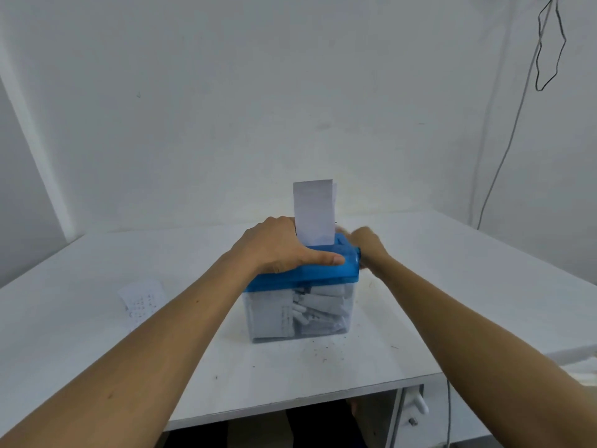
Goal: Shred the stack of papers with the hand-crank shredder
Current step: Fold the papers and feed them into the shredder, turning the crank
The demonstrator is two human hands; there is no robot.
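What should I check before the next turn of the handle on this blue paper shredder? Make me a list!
1. White paper strip upright in the lid: ok.
2. Left hand holds the blue plastic shredder lid steady: ok.
3. Left thumb clear of the paper strip: ok.
4. Right hand grip: cannot tell, blurred.
5. Room left in the clear plastic bin: not ok, paper shreds reach nearly to the lid.

One head-worn wide-angle view, aimed forward and down.
The camera looks from the person's head across the white table [436,286] toward the pale wall [226,108] behind it; the shredder [303,274] stands close, in mid-frame, and both forearms run in from the lower corners.
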